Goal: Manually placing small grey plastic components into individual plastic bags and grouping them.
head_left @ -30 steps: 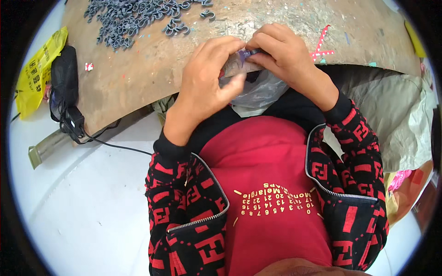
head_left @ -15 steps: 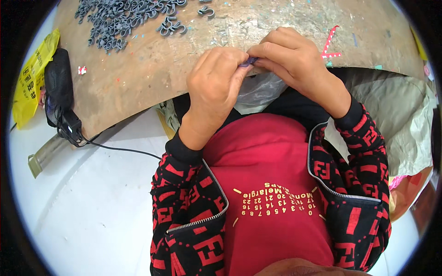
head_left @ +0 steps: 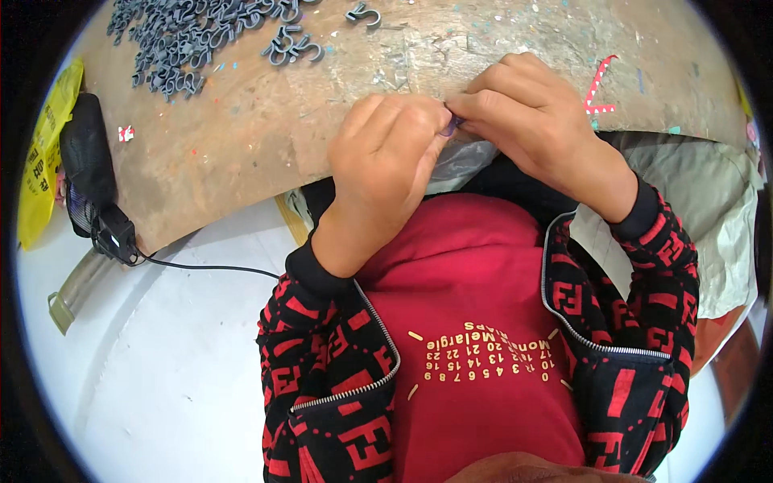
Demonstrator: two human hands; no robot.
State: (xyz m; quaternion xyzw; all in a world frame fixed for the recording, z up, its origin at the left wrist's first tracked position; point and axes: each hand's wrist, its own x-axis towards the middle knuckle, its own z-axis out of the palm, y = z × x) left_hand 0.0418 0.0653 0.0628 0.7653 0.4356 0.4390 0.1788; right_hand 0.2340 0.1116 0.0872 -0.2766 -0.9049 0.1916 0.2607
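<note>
Both hands met at the near edge of the bench [head_left: 241,153], in the upper middle of the frame. The left hand [head_left: 386,161] and the right hand [head_left: 531,121] each closed their fingertips on a small grey-purple piece [head_left: 451,125], mostly hidden between them; it was probably one of the clips, pinched from both sides to keep it steady. A pile of grey clips [head_left: 193,36] lay at the upper left, a black bag [head_left: 84,161] at the left edge

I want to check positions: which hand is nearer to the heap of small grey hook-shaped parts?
Left hand; the heap lies up-left of it. Right hand is farther right.
</note>
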